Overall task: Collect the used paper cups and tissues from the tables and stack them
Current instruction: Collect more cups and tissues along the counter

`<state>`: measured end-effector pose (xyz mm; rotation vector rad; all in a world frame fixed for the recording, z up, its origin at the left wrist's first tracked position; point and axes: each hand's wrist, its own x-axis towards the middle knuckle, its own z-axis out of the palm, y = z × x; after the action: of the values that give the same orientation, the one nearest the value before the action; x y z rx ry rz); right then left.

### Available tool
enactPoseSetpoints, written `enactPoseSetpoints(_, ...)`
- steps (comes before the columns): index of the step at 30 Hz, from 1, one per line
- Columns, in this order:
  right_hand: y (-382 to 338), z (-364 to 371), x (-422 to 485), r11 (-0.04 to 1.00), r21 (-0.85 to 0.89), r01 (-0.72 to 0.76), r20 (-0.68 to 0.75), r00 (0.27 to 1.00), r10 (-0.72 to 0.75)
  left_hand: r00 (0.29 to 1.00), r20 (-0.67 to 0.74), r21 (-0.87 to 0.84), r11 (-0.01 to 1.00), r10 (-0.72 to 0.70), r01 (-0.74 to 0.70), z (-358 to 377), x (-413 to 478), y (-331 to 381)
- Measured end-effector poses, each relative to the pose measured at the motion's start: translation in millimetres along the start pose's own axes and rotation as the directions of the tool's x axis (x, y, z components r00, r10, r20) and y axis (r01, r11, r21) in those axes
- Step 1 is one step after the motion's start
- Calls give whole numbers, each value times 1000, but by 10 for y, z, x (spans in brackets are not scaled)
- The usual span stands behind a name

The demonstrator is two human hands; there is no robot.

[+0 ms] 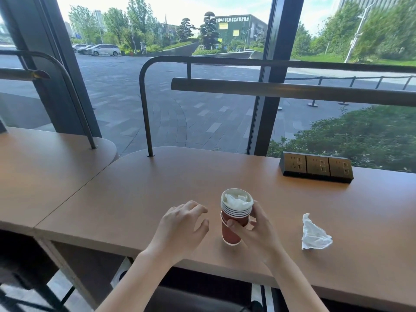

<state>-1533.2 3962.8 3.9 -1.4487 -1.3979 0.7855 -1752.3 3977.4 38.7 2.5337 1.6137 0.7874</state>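
From the head view, the right hand point(252, 230) curls its fingers point(234, 222) round a stack of red paper cups point(234, 221) standing on the bench point(139, 194), a tissue point(237, 199) stuffed in the top cup; the left hand point(180, 226) hovers beside it, fingers loosely spread; another crumpled tissue point(314, 234) lies to the right, near a socket block point(316, 167)

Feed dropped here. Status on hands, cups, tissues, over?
Right hand grips cup stack, wadded tissue inside. Left hand open alongside. Loose tissue on table, nothing blocking.
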Motion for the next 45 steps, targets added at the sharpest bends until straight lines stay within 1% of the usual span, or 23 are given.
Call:
enactPoseSetpoints(4,60,16,-51,1000,6,6,19,1000,-6,1000,0,10,1000,7,-7,30,2,-3)
enactPoseSetpoints(11,48,-29,-71,998,-34,52,74,996,-50,1000,-17,18,1000,13,-13,85,9,11)
enactPoseSetpoints(14,40,-14,-56,998,-22,54,55,997,-52,1000,-22,18,1000,13,-12,132,19,15)
enactPoseSetpoints(22,108,47,-49,1000,0,24,22,999,-24,1000,2,21,1000,8,-8,176,-3,3)
enactPoseSetpoints(29,195,87,-52,999,-44,-7,48,999,9,1000,13,33,999,-12,11,161,2,17)
enactPoseSetpoints(37,25,-183,73,1000,-1,15,-36,999,-15,1000,9,51,999,-14,13,127,153,105)
enactPoseSetpoints(42,-109,-580,128,999,-26,30,-113,993,-33,999,-10,67,997,48,-47,128,430,398)
enactPoseSetpoints(45,-82,-870,134,999,-1,35,-178,983,-35,995,8,71,992,100,-101,164,576,648)
